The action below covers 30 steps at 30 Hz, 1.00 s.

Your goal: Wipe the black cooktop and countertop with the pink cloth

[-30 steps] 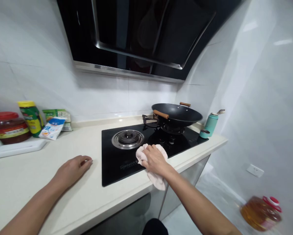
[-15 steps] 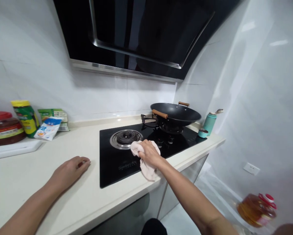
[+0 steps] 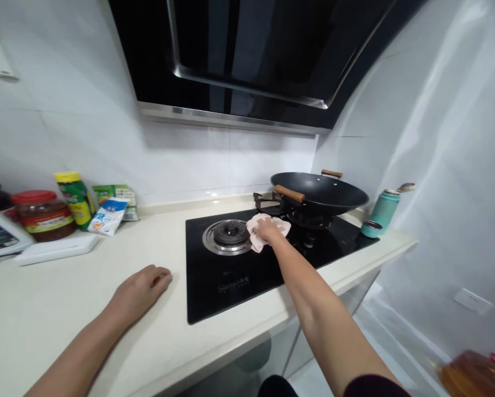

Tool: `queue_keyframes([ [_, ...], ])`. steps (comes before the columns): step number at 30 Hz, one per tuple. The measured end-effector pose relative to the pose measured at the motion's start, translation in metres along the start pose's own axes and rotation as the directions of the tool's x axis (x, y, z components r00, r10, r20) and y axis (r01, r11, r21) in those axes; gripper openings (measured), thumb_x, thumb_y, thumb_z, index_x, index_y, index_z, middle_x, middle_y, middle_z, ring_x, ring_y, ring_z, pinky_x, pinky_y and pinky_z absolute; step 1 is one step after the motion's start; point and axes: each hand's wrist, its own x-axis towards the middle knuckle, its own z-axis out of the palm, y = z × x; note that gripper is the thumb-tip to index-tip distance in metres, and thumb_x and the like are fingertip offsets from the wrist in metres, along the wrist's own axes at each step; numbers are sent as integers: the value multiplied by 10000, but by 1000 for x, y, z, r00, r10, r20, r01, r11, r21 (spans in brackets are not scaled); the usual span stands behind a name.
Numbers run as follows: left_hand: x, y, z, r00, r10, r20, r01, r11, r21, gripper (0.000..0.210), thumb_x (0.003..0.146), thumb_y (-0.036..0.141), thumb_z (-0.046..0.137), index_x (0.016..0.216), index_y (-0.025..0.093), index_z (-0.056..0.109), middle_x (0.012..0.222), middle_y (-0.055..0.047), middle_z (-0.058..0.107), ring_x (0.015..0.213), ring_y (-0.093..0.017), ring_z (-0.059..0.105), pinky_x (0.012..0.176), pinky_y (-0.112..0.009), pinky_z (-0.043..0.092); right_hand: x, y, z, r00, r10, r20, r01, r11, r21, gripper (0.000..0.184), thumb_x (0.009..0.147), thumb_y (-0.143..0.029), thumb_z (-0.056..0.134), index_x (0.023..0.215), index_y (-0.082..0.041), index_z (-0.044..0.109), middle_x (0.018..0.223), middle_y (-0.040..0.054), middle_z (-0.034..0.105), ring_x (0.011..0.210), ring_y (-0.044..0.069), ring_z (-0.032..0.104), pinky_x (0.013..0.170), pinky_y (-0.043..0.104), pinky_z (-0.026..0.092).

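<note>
My right hand (image 3: 266, 229) presses a pale pink cloth (image 3: 281, 226) onto the black glass gas hob (image 3: 214, 300). The cloth lies spread around the fingers, just right of the left burner (image 3: 230, 232), and partly hides them. My left hand (image 3: 142, 289) rests on the pale countertop (image 3: 164, 336), left of the hob. It is empty, with loosely bent fingers and the thumb a little apart. Over the right burner sits a black wok (image 3: 319, 193) with wooden handles, close beyond the cloth.
A turquoise flask (image 3: 384, 212) and its cup-like lid (image 3: 371, 229) stand right of the wok. At the left are a red-lidded jar (image 3: 44, 216), a yellow-capped container (image 3: 75, 201), a white packet (image 3: 108, 216) and a white board (image 3: 59, 249). A range hood (image 3: 247, 60) hangs above.
My right hand has pushed the cloth away from the hob's front edge, back toward the gap between burner and wok. The left hand stays on the counter. The view has turned slightly left.
</note>
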Motion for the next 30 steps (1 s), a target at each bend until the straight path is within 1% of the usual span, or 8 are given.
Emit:
queue_keyframes([
  [3,-3,3,-1,1000,-6,-3,6,1000,4,471,917,551,394,1040,232,719,1139,-81,737,1039,-285,686,896,-375,494,6,2,13,998,61,16,-61,998,-5,497,962,-402,446,1428,-248,523,1475,181,442,1349,404,413,1014,641,320],
  [6,-4,5,-2,1000,0,-3,0,1000,10,462,922,535,392,1042,234,721,1119,-79,737,1012,-275,688,873,-363,493,-3,1,18,999,37,-35,-37,999,-23,497,963,-457,453,1398,-235,543,1469,166,449,1347,386,422,1047,579,317],
  [11,-5,8,-2,999,34,-10,-34,999,12,451,925,517,398,1032,225,725,1099,-82,738,975,-266,690,862,-368,498,-45,-5,24,988,-46,-148,36,997,-69,498,995,-479,391,1357,-176,547,1415,194,467,1290,377,444,1033,527,340],
  [16,-3,5,2,999,38,-31,-38,999,0,452,924,529,410,1027,231,734,1087,-84,745,977,-268,690,865,-367,501,-94,-16,28,972,-181,-150,166,980,-108,493,985,-535,432,1314,-198,577,1359,178,495,1224,373,471,987,522,375],
  [20,-2,3,3,998,38,-45,-38,999,2,463,912,544,411,1018,233,738,1091,-81,745,984,-270,692,858,-358,502,-135,-32,27,928,-351,-128,340,935,-99,485,974,-608,446,1277,-264,605,1319,140,506,1184,353,468,937,507,395],
  [24,-4,3,3,998,48,-47,-47,999,20,471,914,536,397,1021,225,735,1099,-87,739,986,-270,687,870,-362,499,-175,-42,26,846,-517,-131,516,855,-39,448,958,-629,501,1185,-274,654,1230,107,535,1101,301,470,908,450,387],
  [27,-5,3,2,997,62,-48,-61,998,23,472,921,528,392,1030,220,733,1095,-91,737,978,-267,685,873,-362,500,-200,-34,22,792,-588,-165,594,804,-15,332,932,-544,602,1066,-247,669,1160,82,554,1042,256,475,896,396,375],
  [30,-6,4,1,996,69,-49,-68,997,25,463,915,525,400,1012,224,738,1070,-89,740,956,-262,690,857,-353,507,-222,-9,16,772,-617,-154,627,778,31,258,891,-463,673,1009,-235,645,1086,53,570,993,221,498,869,348,379],
])
